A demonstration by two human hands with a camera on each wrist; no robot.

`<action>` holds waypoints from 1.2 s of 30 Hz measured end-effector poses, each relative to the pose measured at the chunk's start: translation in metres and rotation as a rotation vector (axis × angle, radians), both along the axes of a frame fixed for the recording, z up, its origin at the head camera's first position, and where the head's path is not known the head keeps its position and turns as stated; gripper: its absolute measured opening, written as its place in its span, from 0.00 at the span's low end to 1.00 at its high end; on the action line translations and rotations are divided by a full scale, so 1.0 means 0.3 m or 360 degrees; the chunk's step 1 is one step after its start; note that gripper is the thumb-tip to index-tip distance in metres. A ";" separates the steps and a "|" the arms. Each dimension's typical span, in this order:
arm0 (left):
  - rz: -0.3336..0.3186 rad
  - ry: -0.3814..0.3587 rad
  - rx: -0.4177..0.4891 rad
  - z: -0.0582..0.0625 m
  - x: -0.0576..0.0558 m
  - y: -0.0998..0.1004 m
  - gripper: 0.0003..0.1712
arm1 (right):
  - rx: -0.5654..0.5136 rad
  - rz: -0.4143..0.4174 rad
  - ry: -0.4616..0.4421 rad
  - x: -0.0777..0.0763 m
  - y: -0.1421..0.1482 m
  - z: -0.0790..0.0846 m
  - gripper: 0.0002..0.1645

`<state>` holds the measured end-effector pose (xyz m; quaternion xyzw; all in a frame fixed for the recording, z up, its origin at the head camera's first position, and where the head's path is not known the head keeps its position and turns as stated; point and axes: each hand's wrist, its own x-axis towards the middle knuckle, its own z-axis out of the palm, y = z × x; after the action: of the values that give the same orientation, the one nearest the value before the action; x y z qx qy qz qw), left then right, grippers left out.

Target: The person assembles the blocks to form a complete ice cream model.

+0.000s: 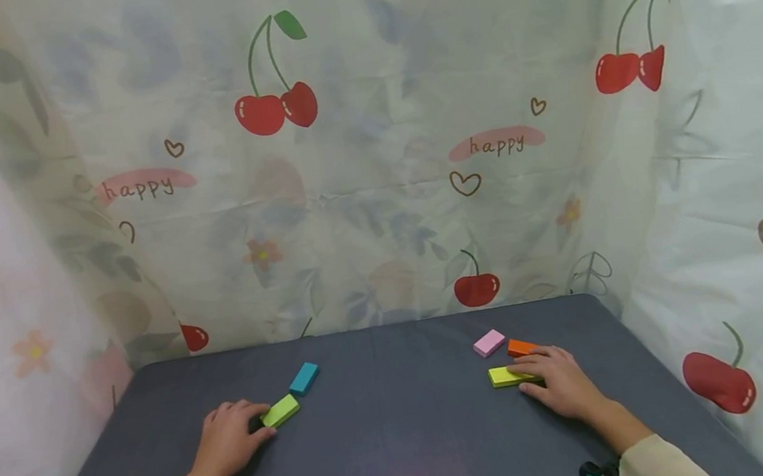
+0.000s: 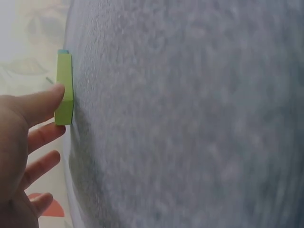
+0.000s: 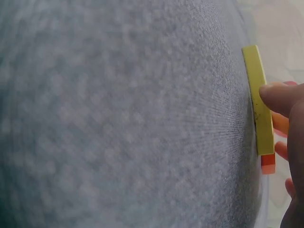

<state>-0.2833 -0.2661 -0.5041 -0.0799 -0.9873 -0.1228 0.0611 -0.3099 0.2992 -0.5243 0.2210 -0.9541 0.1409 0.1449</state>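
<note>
In the head view my left hand (image 1: pixel 230 436) is at the near-left end of a light green block (image 1: pixel 280 410), thumb and index finger apart around that end. From the left wrist camera, the thumb overlaps the green block's (image 2: pixel 64 90) side, and the other fingers spread loosely below. A blue block (image 1: pixel 304 378) lies just beyond it. My right hand (image 1: pixel 561 381) pinches a yellow block (image 1: pixel 504 377), with the thumb at its near edge and fingers over the far side. Behind that hand is an orange block (image 1: pixel 521 347), partly covered by the fingers. A pink block (image 1: pixel 489 343) lies farther back.
The blocks lie on a dark grey table (image 1: pixel 387 446). A pale curtain (image 1: pixel 369 143) printed with cherries and flowers hangs behind the table and along both sides. Black wrist straps show at both sleeves.
</note>
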 end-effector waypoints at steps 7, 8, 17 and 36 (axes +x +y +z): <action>0.0044 -0.0006 -0.0013 0.006 -0.006 0.018 0.20 | -0.0020 0.0021 0.0030 0.002 -0.013 -0.005 0.19; 0.0047 -0.0007 -0.0014 0.006 -0.007 0.020 0.20 | -0.0021 0.0024 0.0024 0.001 -0.016 -0.005 0.19; 0.0100 -0.0017 0.0022 0.002 -0.011 0.053 0.19 | -0.0026 0.0032 -0.0021 0.002 -0.044 -0.001 0.20; 0.0072 0.0060 0.0091 -0.012 -0.026 0.123 0.17 | -0.0015 0.0134 -0.0052 0.025 -0.123 0.003 0.20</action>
<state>-0.2911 -0.2292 -0.5078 -0.0580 -0.9836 -0.1480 0.0849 -0.3024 0.2623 -0.5235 0.2579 -0.9456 0.1549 0.1241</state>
